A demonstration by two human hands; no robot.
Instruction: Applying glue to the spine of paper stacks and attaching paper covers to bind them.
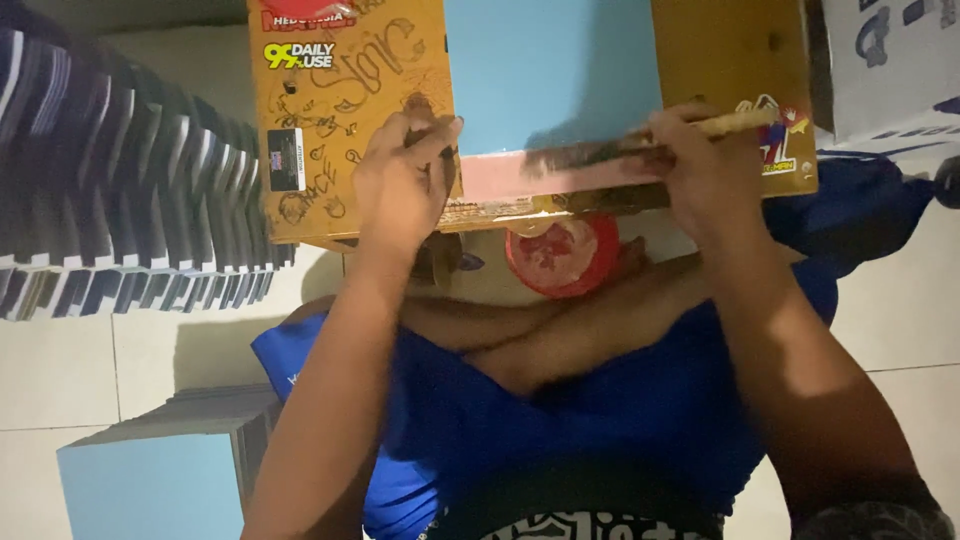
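Observation:
A light blue sheet (550, 70) lies on a small wooden table (340, 150) covered in stickers and scribbles. A pink strip (500, 178) runs along the sheet's near edge. My left hand (400, 185) rests with curled fingers on the sheet's near left corner and pins it to the table. My right hand (700, 165) grips a wooden-handled brush (735, 123). The brush's dark bristles (575, 156) lie on the pink strip. A round red tub (562, 258) sits just below the table's near edge, over my crossed legs.
A fanned stack of dark-and-white booklets (120, 180) stands on the tiled floor at the left. A pile with a light blue cover on top (150, 485) sits at the lower left. A white carton (890, 60) is at the upper right, with blue cloth (870, 210) beside it.

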